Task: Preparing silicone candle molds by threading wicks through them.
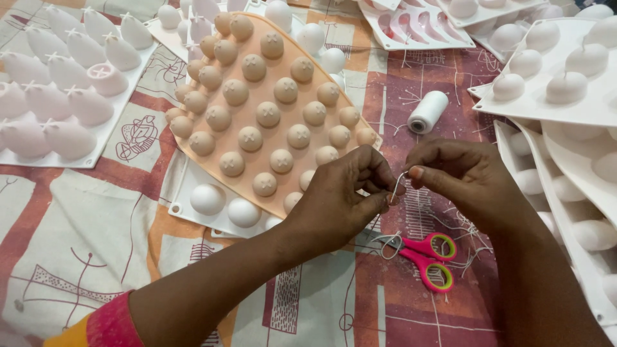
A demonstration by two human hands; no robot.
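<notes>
My left hand [344, 196] and my right hand [459, 180] meet at the middle of the view, fingertips almost touching. Both pinch a short piece of white thread [397, 183] that runs between them. Just left of my left hand lies a peach silicone mould [270, 109] with many round bumps, tilted over a white mould [212, 202]. A spool of white thread [427, 111] lies on the cloth above my right hand. Small scissors with pink handles [427, 254] lie below my hands.
White moulds with pointed cavities [61, 77] sit at the far left. More white moulds with round domes [559, 77] are stacked along the right side and top. Everything rests on a patterned red, orange and cream cloth [83, 238]. Thread scraps lie near the scissors.
</notes>
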